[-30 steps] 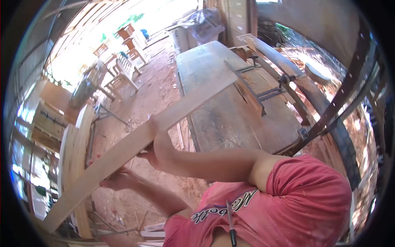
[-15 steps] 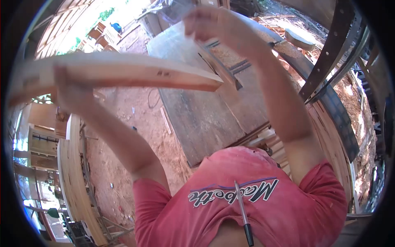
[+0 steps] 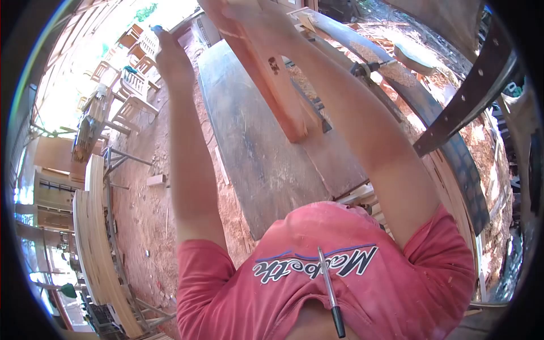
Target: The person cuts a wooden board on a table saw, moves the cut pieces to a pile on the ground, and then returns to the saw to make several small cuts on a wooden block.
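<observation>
A long reddish-brown wooden beam (image 3: pixel 258 68) with a dark mark on its side slants across the machine table, its near end over the tabletop and its far end beyond the top edge of view. My right hand (image 3: pixel 249 16) is closed around the beam near its upper part, with the fingers partly hidden at the frame's top. My left hand (image 3: pixel 165 48) is raised at the upper left, away from the beam and against a bright background. Its fingers are blurred by glare. Beneath the beam lies the worn flat table (image 3: pixel 272 175), with a slotted machine part beside it.
Stacked curved boards (image 3: pixel 93 243) stand at the left. Wooden chairs (image 3: pixel 133 107) stand farther back on the dirt floor (image 3: pixel 144 209). To the right is a dark, perforated curved strap (image 3: pixel 459 107). Wood shavings (image 3: pixel 399 73) lie at the back right.
The beam has swung from lying crosswise at left to pointing away over the table. My left hand has let go and moved right and up; my right hand has taken hold of the beam.
</observation>
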{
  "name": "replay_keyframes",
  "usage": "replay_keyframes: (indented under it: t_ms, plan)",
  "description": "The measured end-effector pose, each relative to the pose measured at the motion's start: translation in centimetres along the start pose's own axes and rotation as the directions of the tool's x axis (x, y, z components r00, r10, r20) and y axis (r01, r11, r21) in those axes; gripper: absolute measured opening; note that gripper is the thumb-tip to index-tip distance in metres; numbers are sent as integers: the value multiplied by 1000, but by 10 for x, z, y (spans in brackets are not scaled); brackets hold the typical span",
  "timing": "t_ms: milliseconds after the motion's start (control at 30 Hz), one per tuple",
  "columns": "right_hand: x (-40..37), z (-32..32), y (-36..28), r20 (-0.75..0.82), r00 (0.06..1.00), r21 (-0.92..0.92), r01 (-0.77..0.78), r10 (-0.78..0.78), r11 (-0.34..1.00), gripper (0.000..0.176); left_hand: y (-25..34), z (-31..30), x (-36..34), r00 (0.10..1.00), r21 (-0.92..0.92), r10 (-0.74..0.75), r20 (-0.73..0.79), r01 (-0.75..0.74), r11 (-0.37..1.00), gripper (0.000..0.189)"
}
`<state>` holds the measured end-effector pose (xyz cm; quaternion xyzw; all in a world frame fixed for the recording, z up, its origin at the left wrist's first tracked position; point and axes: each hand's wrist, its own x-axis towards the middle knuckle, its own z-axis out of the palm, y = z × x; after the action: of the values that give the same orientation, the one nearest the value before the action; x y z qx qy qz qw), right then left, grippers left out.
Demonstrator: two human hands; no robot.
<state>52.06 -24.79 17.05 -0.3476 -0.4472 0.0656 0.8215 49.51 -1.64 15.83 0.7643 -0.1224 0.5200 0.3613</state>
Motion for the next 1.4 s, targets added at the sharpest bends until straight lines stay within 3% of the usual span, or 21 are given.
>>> replay_keyframes:
  t_ms: [33, 67, 100, 133, 200, 267, 367, 433, 467, 567, 633, 667, 733, 767, 833, 933, 1033, 1133, 1233, 1367, 1400]
  plan:
    - [-2, -3, -5, 1, 1000, -13, -16, 16, 1000, 33, 64, -1, -36, 858, 394, -480, 183, 383, 835, 43]
    - [-4, -3, -7, 3, 1000, -10, -22, 22, 1000, 33, 8, 11, -82, 933, 35, -172, 317, 170, 985, 42]
    - [-6, -3, -8, -100, 994, -18, -51, 48, 999, 32, 12, 20, -120, 810, 87, -412, 418, 415, 905, 44]
    - [-5, -3, -9, -195, 978, -31, -83, 76, 996, 30, 2, 35, -154, 782, -243, -375, 497, 541, 805, 46]
    - [-2, -7, -10, -209, 975, -137, -102, 72, 985, 29, -13, 74, -223, 650, -437, -575, 496, 759, 482, 54]
    - [2, -16, -1, -220, 973, -233, -124, 72, 964, 28, -21, 109, -261, 736, -298, -485, 473, 651, 698, 61]
    - [0, -47, 27, -189, 979, -298, -127, 72, 946, 30, 7, 141, -264, 698, -344, -653, 294, 715, 609, 52]
    - [-8, -64, 37, -219, 958, -540, -276, 184, 795, 36, 15, 151, -257, 721, -327, -662, 205, 688, 648, 53]
    - [-6, -74, 42, -223, 957, -539, -279, 186, 795, 36, 20, 153, -255, 735, -296, -668, 116, 667, 683, 54]
    - [4, -74, 37, -339, 892, -525, -443, 299, 726, 38, 20, 162, -246, 745, -294, -657, 117, 658, 694, 52]
    - [11, -76, 28, -193, 917, -379, -397, 349, 836, 34, 22, 167, -242, 746, -321, -657, 113, 653, 686, 51]
    - [12, -75, 22, -200, 913, -378, -407, 356, 832, 34, 22, 170, -241, 750, -350, -653, 105, 643, 682, 50]
    - [5, -66, 5, -185, 959, -518, -282, 217, 807, 39, 17, 173, -235, 746, -330, -651, 144, 656, 679, 50]
    - [4, -70, 9, -202, 952, -514, -303, 230, 803, 39, 16, 175, -237, 743, -310, -645, 178, 664, 680, 51]
    - [7, -80, 18, -107, 983, -335, -180, 152, 925, 42, 12, 185, -243, 750, -332, -641, 164, 654, 680, 51]
    - [3, -92, 20, -61, 982, -385, -187, 177, 904, 43, 4, 195, -249, 778, -371, -611, 144, 615, 696, 52]
    - [-10, -85, 6, -214, 937, -482, -348, 278, 804, 38, 0, 195, -257, 789, -382, -595, 151, 602, 701, 56]
    - [-27, -94, 30, -173, 950, -310, -303, 259, 901, 36, -1, 192, -257, 793, -400, -585, 173, 599, 694, 62]
    - [-33, -83, 30, -195, 972, -317, -191, 134, 929, 35, -4, 195, -261, 821, -406, -549, 156, 560, 722, 58]
    - [-37, -100, 46, -167, 962, -306, -260, 217, 916, 36, -2, 199, -261, 865, -503, -493, 95, 470, 726, 51]
    - [-37, -96, 49, -192, 963, -212, -227, 187, 951, 36, -4, 200, -264, 864, -502, -493, 101, 472, 724, 51]
